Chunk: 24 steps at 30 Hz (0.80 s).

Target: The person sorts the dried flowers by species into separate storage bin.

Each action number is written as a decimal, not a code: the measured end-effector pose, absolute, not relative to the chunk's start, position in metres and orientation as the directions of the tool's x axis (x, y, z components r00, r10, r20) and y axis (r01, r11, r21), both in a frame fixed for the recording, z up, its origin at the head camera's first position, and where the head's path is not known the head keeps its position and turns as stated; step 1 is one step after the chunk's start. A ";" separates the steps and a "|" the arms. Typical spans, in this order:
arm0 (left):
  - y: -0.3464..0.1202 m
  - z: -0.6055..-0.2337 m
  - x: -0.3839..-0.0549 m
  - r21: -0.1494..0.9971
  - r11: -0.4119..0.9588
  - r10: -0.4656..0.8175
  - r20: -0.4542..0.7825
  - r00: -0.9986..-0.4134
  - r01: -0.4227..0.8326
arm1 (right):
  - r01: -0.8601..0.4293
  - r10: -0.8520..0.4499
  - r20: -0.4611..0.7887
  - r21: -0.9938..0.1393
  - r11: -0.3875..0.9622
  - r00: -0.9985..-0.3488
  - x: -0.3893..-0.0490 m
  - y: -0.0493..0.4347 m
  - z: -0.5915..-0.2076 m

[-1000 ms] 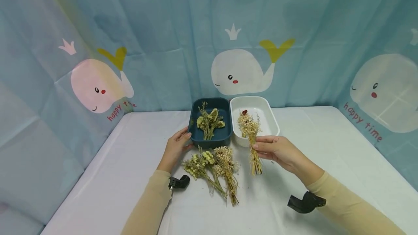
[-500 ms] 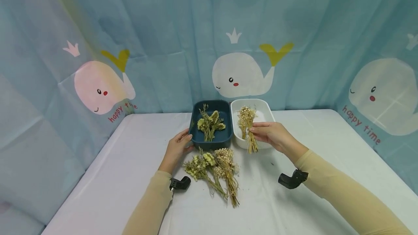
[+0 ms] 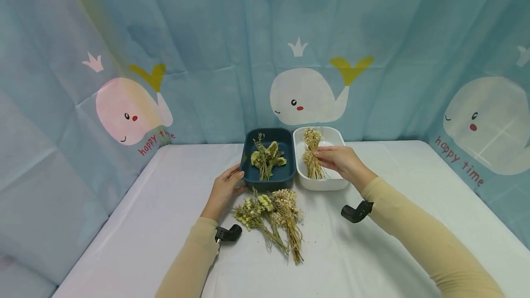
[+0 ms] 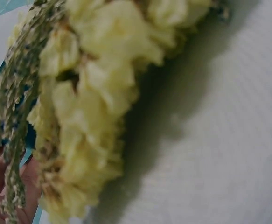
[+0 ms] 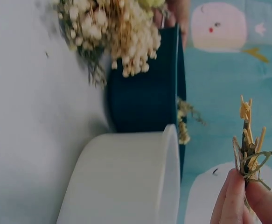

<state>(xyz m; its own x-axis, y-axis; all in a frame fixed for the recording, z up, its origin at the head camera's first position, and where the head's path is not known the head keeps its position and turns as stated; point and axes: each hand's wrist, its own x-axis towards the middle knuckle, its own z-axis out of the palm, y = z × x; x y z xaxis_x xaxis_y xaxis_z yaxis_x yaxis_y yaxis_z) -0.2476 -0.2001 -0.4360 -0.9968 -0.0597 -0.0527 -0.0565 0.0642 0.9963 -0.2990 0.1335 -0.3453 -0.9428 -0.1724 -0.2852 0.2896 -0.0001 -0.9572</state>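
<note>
My right hand (image 3: pixel 337 160) pinches a bunch of dried flowers (image 3: pixel 312 138) by its stems, heads pointing away, over the white tray (image 3: pixel 325 184). In the right wrist view the cut stem ends (image 5: pixel 250 149) stick up from between thumb and fingers. Another pale bunch lies in that tray, partly hidden behind the held one. At the near left corner of the dark blue tray (image 3: pixel 269 184), my left hand (image 3: pixel 225 190) grips its wall. Yellow-green dried flowers (image 3: pixel 267 157) lie inside the blue tray.
In front of the trays, a yellow dried bunch (image 3: pixel 252 213) and a cream one (image 3: pixel 286 203) lie on the white tablecloth (image 3: pixel 352 261). Yellow blossoms (image 4: pixel 94 107) fill much of the left wrist view. A blue whale-print curtain (image 3: pixel 207 59) hangs behind the table.
My right hand has carried its bunch forward and slightly left, from the white tray's front edge to over its inside. The left hand stays at the blue tray.
</note>
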 end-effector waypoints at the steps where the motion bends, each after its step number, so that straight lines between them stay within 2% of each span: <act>1: -0.200 -0.436 -0.248 0.996 0.064 -0.059 -0.050 -0.997 -0.054 | 0.297 -0.165 -0.292 -0.955 -0.008 -0.942 -0.302 0.133 -0.346; 9: -0.201 -0.438 -0.248 0.996 0.072 -0.057 -0.050 -0.997 -0.054 | 0.312 -0.139 -0.300 -0.947 -0.079 -0.944 -0.318 0.129 -0.360; 24: -0.200 -0.434 -0.245 0.996 0.077 -0.056 -0.046 -0.997 -0.050 | 0.351 -0.085 -0.343 -0.930 -0.112 -0.936 -0.342 0.119 -0.385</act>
<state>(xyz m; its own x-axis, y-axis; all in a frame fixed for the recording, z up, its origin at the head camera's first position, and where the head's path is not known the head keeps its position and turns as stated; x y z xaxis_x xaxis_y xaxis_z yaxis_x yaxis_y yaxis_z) -0.2449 -0.1996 -0.4344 -0.9974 -0.0560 -0.0456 -0.0499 0.0774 0.9957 -0.3424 0.1190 -0.3853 -0.9357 -0.0849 -0.3425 0.3506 -0.1120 -0.9298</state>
